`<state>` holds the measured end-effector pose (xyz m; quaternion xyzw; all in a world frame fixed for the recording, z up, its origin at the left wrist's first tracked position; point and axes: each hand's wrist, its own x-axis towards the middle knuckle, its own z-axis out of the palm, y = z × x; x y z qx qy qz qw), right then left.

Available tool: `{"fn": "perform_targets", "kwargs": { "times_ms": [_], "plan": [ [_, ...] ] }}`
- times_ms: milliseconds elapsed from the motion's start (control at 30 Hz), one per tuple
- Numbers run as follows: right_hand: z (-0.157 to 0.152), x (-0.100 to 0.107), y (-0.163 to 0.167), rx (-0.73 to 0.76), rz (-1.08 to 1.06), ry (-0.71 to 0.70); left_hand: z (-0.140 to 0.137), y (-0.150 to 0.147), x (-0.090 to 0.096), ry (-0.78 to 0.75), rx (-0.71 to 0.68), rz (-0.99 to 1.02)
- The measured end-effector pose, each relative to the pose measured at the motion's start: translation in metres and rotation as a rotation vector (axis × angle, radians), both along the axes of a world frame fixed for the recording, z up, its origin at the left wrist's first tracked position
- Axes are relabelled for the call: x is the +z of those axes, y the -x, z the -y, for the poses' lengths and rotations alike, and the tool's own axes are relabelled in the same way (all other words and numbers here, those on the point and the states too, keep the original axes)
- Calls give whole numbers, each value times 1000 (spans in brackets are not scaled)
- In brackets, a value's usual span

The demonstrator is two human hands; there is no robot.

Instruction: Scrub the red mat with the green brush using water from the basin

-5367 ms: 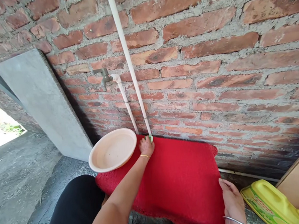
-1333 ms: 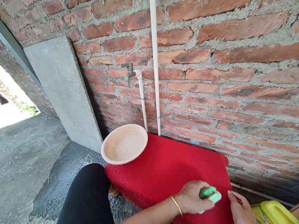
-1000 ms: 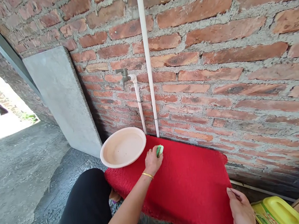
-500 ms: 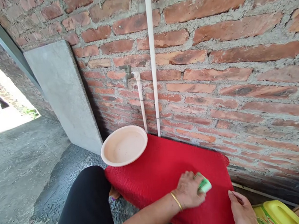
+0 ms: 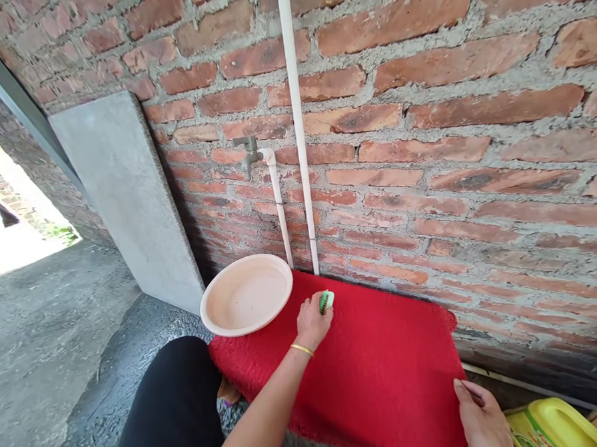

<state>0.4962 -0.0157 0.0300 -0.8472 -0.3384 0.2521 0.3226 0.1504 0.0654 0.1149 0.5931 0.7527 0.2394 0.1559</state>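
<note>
Brush stroke: since half a second ago, my left hand (image 5: pixel 312 321) has swept the green brush (image 5: pixel 329 300) from about three o'clock on the red cloth (image 5: pixel 380 359) back to its eleven o'clock, near the basin (image 5: pixel 249 296).
Left grip: my fingers are wrapped around the brush, knuckles up, the bristles showing along its left side; whether they press on the cloth I can't tell.
Wrist: I wear a gold bangle (image 5: pixel 302 349) on that arm, which reaches in from six o'clock.
Right edge: my right hand (image 5: pixel 481 417) is at the cloth's four o'clock, thumb against its border, fingers curled; whether I'm pinching the edge I can't tell.
Red cloth: spread out below the wall, its near edge hanging; what carries it is hidden under it.
Basin: pale, with a few dark specks inside, sitting over the cloth's ten o'clock corner.
Yellow jug (image 5: pixel 552 420): just past my right hand, further out at four o'clock, cut off by the bottom of my view.
Brick wall (image 5: pixel 424 130): runs behind the cloth; the tap (image 5: pixel 247 156) is at eleven o'clock, above the basin, and the tall white pipe (image 5: pixel 295 103) stands near twelve.
Grey slab (image 5: pixel 122 199): leans at ten o'clock, beyond the basin.
Knee (image 5: pixel 172 397): mine, in black, at nine o'clock beside the cloth.
</note>
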Motion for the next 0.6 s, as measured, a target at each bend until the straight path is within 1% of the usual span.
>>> {"fn": "perform_targets", "kwargs": {
  "times_ms": [67, 100, 167, 233, 333, 467, 533, 567, 600],
  "plan": [
    [0, 0, -1, 7, 14, 1, -2, 10, -4, 19, 39, -90],
    [0, 0, -1, 7, 18, 8, -2, 10, -6, 29, 42, -120],
    [-1, 0, -1, 5, 19, 28, -3, 0, -8, 41, 14, -154],
    [-1, 0, -2, 2, 23, 43, -1, -23, -7, 48, -49, -154],
    [-2, 0, -2, -1, 37, 37, 9, -71, -6, 43, -221, -95],
    [-2, 2, -1, 7, 41, 52, 38, -131, -13, 52, -556, 59],
    [-1, 3, -1, 4, 34, 63, 50, -148, -17, 109, -704, 208],
    [-1, 3, -1, 1, 30, 67, 52, -151, -18, 152, -746, 296],
    [0, 3, 0, 0, 26, 66, 52, -151, -18, 190, -759, 382]
  ]
}}
